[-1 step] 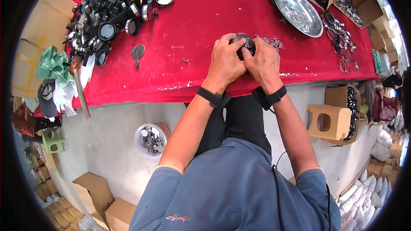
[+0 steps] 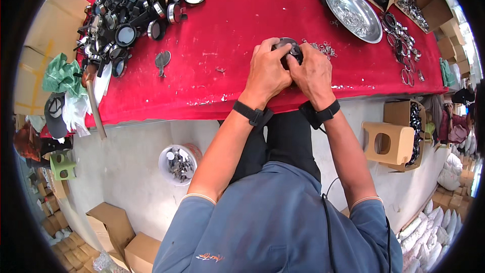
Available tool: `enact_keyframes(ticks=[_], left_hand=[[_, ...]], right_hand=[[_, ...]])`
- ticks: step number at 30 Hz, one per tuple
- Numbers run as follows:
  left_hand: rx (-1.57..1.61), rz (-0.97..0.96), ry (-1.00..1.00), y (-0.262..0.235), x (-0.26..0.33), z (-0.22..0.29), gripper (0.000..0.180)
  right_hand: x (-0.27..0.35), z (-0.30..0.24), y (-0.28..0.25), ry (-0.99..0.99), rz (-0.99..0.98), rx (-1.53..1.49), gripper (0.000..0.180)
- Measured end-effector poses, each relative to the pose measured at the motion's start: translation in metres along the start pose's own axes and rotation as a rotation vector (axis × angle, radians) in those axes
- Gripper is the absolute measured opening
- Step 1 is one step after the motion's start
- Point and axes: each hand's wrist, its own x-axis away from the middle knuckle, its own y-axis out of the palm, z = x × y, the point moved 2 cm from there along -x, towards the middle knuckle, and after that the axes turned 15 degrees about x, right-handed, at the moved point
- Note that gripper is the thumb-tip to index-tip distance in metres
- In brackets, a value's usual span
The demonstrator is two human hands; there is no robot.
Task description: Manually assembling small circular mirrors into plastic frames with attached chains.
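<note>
My left hand [image 2: 267, 75] and my right hand [image 2: 314, 73] are pressed together around a small round dark part [image 2: 289, 49] near the front edge of the red-covered table [image 2: 227, 25]. Both hands grip it, with fingers curled over its top, so most of it is hidden. Each wrist wears a black band. A small heap of loose metal bits [image 2: 324, 48] lies just beyond my right hand. A flat dark leaf-shaped piece [image 2: 161, 60] lies alone on the cloth to the left.
A pile of black round rings and frames [image 2: 132, 15] fills the table's far left. A shiny metal bowl [image 2: 353, 12] and loose rings [image 2: 401, 50] sit at the right. On the floor stand a white bucket of parts [image 2: 177, 164] and cardboard boxes [image 2: 389, 144].
</note>
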Motion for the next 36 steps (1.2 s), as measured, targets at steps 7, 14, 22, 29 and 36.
enact_keyframes(ticks=[7, 14, 22, 29, 36], left_hand=[[-0.018, -0.028, -0.034, -0.007, -0.001, 0.008, 0.049], [-0.054, -0.047, -0.101, -0.006, -0.001, 0.010, 0.061], [-0.006, -0.108, -0.173, -0.015, -0.003, 0.012, 0.073], [0.640, -0.166, -0.376, -0.028, 0.008, -0.012, 0.081], [1.248, -0.246, -0.340, -0.042, 0.014, 0.033, 0.090]], right_hand=[[-0.002, 0.021, -0.001, -0.183, -0.001, -0.144, 0.018], [0.018, 0.021, 0.015, -0.140, 0.157, -0.224, 0.013], [0.023, 0.031, -0.009, -0.095, 0.013, -0.360, 0.013], [0.026, 0.084, 0.011, 0.172, 0.181, -0.490, 0.020], [0.021, 0.120, 0.041, 0.328, 0.230, -0.663, 0.025]])
